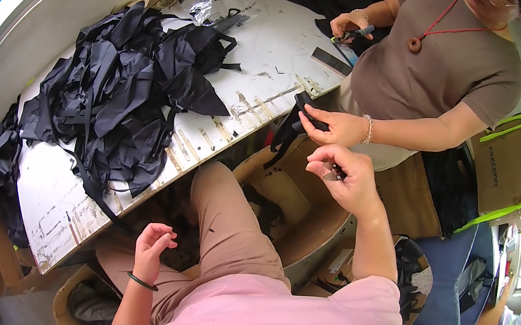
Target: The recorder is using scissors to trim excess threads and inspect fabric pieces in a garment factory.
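Hands: right hand pinches 1 small dark tool, left hand loose, empty, w/ co-worker's 2 hands opposite.

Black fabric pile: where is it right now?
Head view: the black fabric pile lies on the left half of the white worktable, beside the window, far from both hands.

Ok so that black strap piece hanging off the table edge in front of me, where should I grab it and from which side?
Take the black strap piece at its upper end, just left of where the co-worker's hand pinches it at the table edge. Below that it dangles limp and would probably fold. Your right hand is nearest, though its grip looks to be closed on something small; come up from below.
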{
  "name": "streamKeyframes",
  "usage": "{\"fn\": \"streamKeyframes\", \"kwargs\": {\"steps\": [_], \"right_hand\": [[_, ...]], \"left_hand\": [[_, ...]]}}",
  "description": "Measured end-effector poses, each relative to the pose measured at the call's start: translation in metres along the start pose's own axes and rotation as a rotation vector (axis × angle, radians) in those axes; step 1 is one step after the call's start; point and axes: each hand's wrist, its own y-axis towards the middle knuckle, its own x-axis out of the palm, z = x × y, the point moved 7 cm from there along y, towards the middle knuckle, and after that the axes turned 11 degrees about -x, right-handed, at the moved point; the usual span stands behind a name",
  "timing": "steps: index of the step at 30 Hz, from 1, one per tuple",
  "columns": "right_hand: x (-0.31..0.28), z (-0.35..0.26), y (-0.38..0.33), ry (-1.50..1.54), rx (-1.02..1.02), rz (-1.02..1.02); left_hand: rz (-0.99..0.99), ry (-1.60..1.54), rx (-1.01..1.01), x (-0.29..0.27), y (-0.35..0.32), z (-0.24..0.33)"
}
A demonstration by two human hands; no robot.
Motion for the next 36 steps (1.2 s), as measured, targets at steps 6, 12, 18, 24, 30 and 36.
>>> {"fn": "streamKeyframes", "kwargs": {"steps": [6,12,18,24,30,36], "right_hand": [[-0.017,0.018,0.061,-0.259,-0.144,-0.024],[0.027,0.074,0.109,-0.151,-0.071,-0.432],[0.037,0.085,0.108,0.011,0.154,-0.708],[0.04,0.041,0.112,0.111,0.076,-0.537],[0.08,-0.06,0.127,0.38,-0.077,-0.265],[0.157,-0.114,0.105,0.659,-0.07,-0.006]], "left_hand": [[-0.067,0.018,0.011,0.015,0.002,0.0],[-0.045,0.017,-0.013,0.009,-0.005,-0.006],[-0.086,0.045,-0.037,0.012,-0.003,-0.003],[-0.167,0.077,0.071,0.027,-0.001,0.024],[-0.276,0.054,0.531,0.07,-0.019,0.115],[0.096,0.202,0.939,0.059,-0.066,0.189]]}}
